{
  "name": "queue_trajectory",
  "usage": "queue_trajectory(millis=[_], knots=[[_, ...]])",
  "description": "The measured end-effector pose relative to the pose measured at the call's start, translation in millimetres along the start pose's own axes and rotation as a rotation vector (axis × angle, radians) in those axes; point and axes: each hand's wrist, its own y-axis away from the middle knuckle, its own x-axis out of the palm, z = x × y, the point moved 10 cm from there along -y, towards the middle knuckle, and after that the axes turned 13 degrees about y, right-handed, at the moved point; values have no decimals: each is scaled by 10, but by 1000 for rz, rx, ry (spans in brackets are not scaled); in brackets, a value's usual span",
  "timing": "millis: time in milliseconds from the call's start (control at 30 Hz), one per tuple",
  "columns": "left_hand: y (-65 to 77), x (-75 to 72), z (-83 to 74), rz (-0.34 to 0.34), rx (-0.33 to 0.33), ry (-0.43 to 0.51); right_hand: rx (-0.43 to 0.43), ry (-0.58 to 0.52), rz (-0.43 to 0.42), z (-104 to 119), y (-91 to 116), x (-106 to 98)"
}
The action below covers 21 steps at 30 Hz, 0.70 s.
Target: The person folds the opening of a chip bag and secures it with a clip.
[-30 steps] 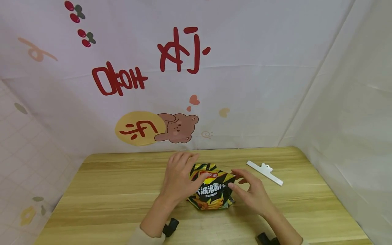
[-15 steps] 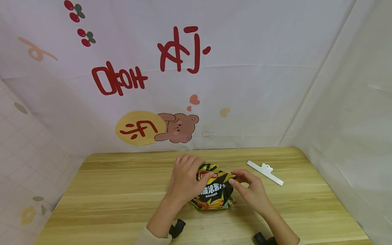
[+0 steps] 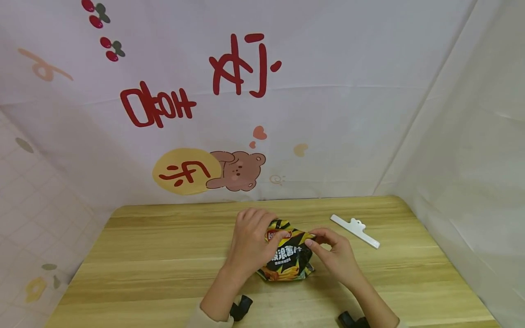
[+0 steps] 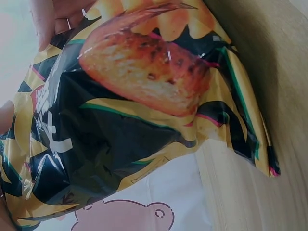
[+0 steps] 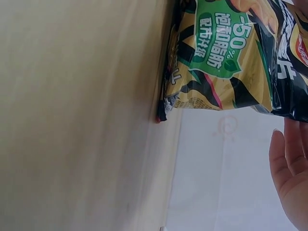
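Note:
A black and yellow bag of potato chips (image 3: 287, 257) stands on the table at centre in the head view. My left hand (image 3: 253, 241) grips its left side, thumb across the front near the red logo, fingers behind the top edge. At the upper right corner my right hand (image 3: 336, 253) pinches the bag between thumb and fingers. The left wrist view is filled by the crinkled bag (image 4: 115, 120) with its chicken wing picture. Seen from the right wrist, the bag (image 5: 231, 57) shows its green label, and part of the right hand (image 5: 294, 178) appears at the right edge.
A white plastic clip (image 3: 355, 231) with a long bar lies on the wooden table (image 3: 156, 255), behind and right of the right hand. Black wrist mounts (image 3: 241, 309) sit under the wrists. A printed white cloth (image 3: 336, 91) closes off the back and sides.
My left hand has moved right, covering more of the bag's left side. The right thumb and fingers have closed onto the upper right corner. The bag has barely moved.

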Motion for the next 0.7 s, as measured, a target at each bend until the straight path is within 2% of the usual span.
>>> queue_trajectory(millis=[400,700], knots=[[14,36,-45,3,24,-7,9,-15,-13,4,14,3],[-7,7,-33,-20,43,9,-26,5,-16,14,-7,-4]])
